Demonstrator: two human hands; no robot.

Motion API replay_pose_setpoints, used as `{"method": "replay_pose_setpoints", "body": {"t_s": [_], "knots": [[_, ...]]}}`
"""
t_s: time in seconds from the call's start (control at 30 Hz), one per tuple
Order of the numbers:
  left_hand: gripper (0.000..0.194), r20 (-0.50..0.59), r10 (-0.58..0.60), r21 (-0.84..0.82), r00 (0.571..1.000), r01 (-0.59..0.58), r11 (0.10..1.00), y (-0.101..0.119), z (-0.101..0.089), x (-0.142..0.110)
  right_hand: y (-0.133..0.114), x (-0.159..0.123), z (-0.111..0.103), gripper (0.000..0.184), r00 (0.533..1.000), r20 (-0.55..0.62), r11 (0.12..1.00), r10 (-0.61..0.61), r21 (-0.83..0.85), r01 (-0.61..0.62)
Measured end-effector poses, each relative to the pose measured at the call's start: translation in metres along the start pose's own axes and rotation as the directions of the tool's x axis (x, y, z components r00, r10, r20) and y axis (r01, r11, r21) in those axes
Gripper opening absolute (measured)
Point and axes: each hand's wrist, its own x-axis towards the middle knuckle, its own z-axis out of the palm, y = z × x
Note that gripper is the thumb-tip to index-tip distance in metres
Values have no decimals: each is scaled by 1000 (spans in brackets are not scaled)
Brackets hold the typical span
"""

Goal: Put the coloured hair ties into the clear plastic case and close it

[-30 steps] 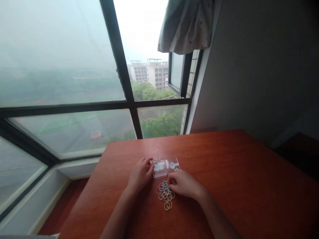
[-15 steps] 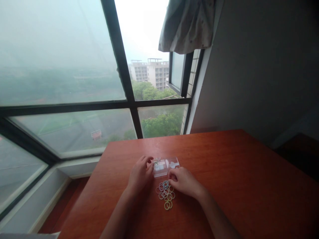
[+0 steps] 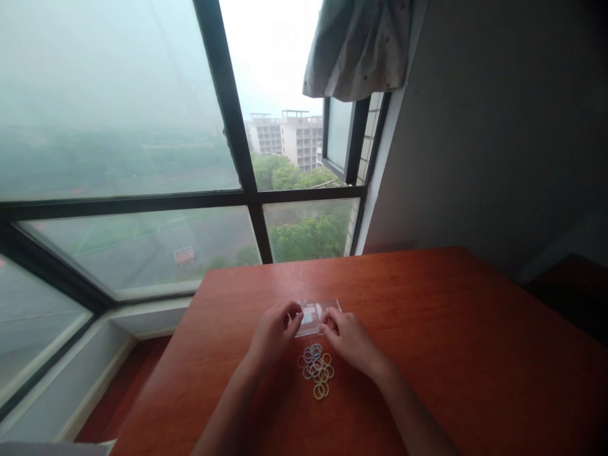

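A small clear plastic box (image 3: 311, 316) lies on the reddish wooden table (image 3: 427, 304), just beyond a loose pile of several small coloured rubber bands (image 3: 316, 369). My left hand (image 3: 274, 335) curls against the box's left side, fingertips on its edge. My right hand (image 3: 348, 340) is closed at the box's right side, fingers bent over its front corner. Whether the right fingers pinch a band as well I cannot make out. The bands lie between my two wrists.
The table's far edge meets a large window with dark frames (image 3: 247, 202). A grey wall (image 3: 498, 126) stands at the right. A bunched curtain (image 3: 361, 47) hangs above. The floor (image 3: 114, 392) drops away left of the table.
My right hand has moved up from the band pile to the box's right side. My left hand has shifted slightly right, closing more onto the box.
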Motion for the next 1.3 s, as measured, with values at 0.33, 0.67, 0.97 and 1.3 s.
{"method": "replay_pose_setpoints", "body": {"t_s": [0.33,0.67,0.97,1.3], "knots": [[17,74,64,-88,995,-57,994,11,3,-2,5,4,5,6,999,-12,999,-30,24,30],[17,125,65,-82,990,-55,995,12,3,-1,8,2,3,7,999,34,1000,-16,23,16],[14,127,82,-97,989,-69,993,12,5,-3,2,2,4,7,999,-1,998,-48,44,48],[15,83,71,-151,994,-58,987,13,5,-1,-3,2,4,4,992,-105,987,-63,142,78]]}}
